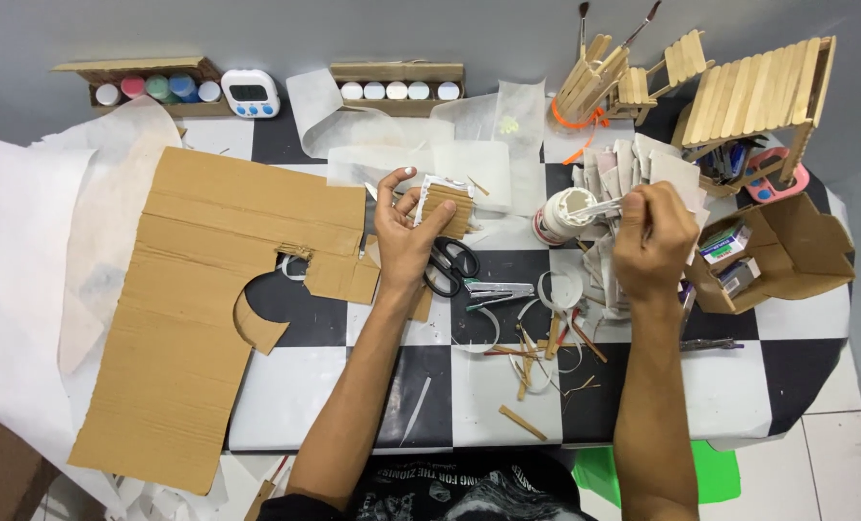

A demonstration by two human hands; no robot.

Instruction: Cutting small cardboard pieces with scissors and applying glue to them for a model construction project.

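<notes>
Checkered table [797,376], left hand [406,236] gripping cardboard piece [447,207]

Checkered table [797,381] carries cut cardboard sheet [199,289], white paper [25,251], scissors [450,265], stick scraps [536,357].

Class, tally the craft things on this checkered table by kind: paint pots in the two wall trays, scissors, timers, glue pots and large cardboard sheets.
Paint pots: 10
Scissors: 1
Timer: 1
Glue pot: 1
Large cardboard sheet: 1
Total: 14
</notes>
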